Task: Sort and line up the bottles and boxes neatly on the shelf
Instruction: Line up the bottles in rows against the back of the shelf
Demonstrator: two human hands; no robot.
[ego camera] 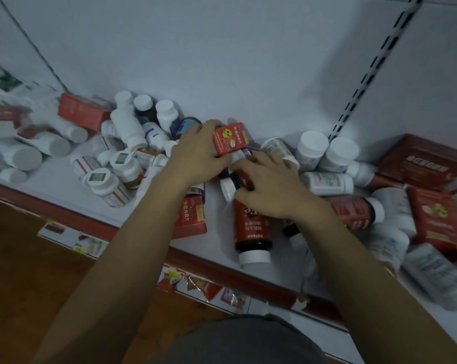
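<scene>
A white shelf (217, 222) holds a jumble of bottles and boxes. My left hand (198, 151) grips a small red box (230, 139) with a yellow cartoon on it, near the shelf's back wall. My right hand (266, 185) lies with curled fingers over a dark bottle (231, 183) with a white cap; whether it grips that bottle I cannot tell. A red-labelled bottle (251, 232) lies on its side under my right wrist, cap toward the front edge. Another small red box (193, 214) lies under my left forearm.
White bottles are heaped at the left (122, 143) and behind my right hand (324, 151). Large red boxes sit at the left (83, 111) and far right (427, 164). The shelf's red front edge (196, 258) carries price tags. A slotted upright (374, 64) runs up the back wall.
</scene>
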